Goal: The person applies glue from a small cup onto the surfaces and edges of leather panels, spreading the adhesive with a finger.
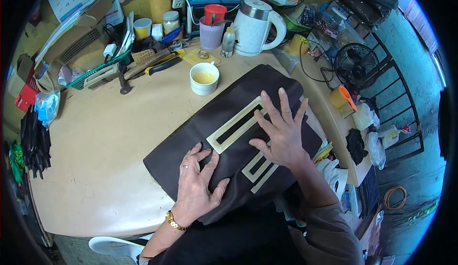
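Fingers (208,166) of the left hand (194,191) were bent and moderately spread, with the thumb held apart, and the index fingertip met the near left corner of a long cream frame (231,121) while the others rested on a dark brown sheet (176,155). Flat and splayed wide, the right hand (286,141) lay over the far right end of the same frame, its thumb stretched toward the near left; neither hand was closed around anything. Beyond the sheet, a white cup (204,88) on the table (95,145) contained something pale yellow. Farther back, a lilac perforated holder (211,38) had a red cup (214,11) at its top, and a small clear bottle (228,44) stood between it and a white kettle (250,32) with a metal band around its top; what the kettle held could not be seen. At the far left, a green basket (106,72) was crowded with mixed items, near a hammer (125,86). The cream frame lay flat on the sheet, slanting from near left to far right, its narrow slot showing dark brown through the middle. Nearer and to the right, a second cream piece (247,172) lay at a similar slant, partly hidden by the right hand. The sheet looked smooth and dull, with soft folds along its near edge.
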Motion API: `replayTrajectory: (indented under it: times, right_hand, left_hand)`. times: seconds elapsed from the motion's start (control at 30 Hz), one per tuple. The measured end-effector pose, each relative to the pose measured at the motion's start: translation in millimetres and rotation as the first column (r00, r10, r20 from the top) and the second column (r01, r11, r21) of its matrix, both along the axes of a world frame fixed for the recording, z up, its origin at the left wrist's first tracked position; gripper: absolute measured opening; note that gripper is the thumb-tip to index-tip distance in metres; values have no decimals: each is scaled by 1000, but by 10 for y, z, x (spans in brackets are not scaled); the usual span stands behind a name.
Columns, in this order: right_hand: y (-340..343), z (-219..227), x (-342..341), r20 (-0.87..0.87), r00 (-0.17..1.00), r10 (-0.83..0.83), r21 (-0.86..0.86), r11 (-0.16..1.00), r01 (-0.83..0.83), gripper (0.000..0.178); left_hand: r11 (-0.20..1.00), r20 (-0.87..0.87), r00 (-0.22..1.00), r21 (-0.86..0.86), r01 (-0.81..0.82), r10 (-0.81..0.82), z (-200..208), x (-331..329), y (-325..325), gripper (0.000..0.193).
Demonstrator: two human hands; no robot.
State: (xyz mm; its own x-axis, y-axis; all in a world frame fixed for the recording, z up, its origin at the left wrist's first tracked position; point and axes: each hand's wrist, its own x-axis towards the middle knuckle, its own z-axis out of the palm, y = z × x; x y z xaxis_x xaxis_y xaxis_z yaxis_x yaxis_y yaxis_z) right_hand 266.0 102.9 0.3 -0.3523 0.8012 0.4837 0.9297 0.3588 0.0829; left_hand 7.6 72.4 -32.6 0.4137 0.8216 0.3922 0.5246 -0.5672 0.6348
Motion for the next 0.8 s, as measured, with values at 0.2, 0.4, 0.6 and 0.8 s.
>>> replayTrajectory:
  times: [0.2,0.4,0.6,0.8]
  right_hand:
    - [-132,-44,-319,-27,999,-43,-63,997,41,64]
    - [-161,-31,-299,-101,995,26,-144,989,-40,55]
    - [-10,19,-125,-32,998,-58,-115,992,54,57]
    - [-127,-62,-468,7,976,-217,-145,966,216,73]
  left_hand:
    - [1000,6,1000,2,14,-14,-7,-6,2,63]
    - [1000,25,999,3,25,-26,13,-13,11,66]
    - [1000,35,999,10,1,-1,-12,-4,7,65]
    - [1000,29,999,10,15,-15,20,-2,17,63]
